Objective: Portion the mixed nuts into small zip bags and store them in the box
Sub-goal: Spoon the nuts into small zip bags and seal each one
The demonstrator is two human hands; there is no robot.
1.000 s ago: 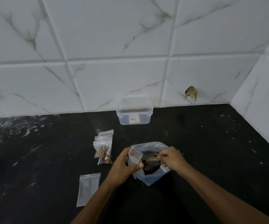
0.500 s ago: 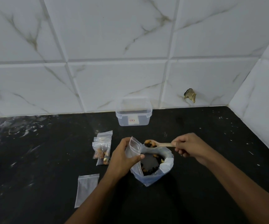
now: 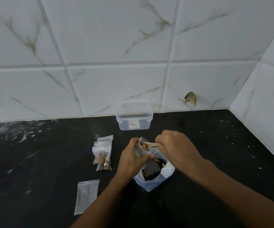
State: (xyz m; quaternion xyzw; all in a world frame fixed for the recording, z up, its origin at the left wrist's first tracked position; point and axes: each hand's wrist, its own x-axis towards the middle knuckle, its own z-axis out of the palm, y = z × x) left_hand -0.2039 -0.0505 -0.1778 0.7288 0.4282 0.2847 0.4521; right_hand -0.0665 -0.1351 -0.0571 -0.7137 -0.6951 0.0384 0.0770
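My left hand [image 3: 131, 159] pinches a small clear zip bag [image 3: 143, 148] held open above the big plastic bag of mixed nuts [image 3: 154, 173]. My right hand [image 3: 175, 147] grips a small wooden spoon [image 3: 150, 145]; its bowl, loaded with nuts, is inside the mouth of the small bag. A few filled zip bags [image 3: 102, 155] lie in a pile to the left. One empty zip bag [image 3: 87, 195] lies flat near the front left. The clear plastic box [image 3: 134, 119] stands open against the wall.
The black countertop [image 3: 215, 153] is flecked with white specks and smears at the left. White marble-pattern tiles form the back wall and the right corner wall [image 3: 267, 104]. A chipped hole [image 3: 190, 98] marks the back tile.
My right hand lifted the spoon, loaded with nuts, out of the big bag and swung it left into the mouth of the small zip bag. My left hand kept hold of that bag.
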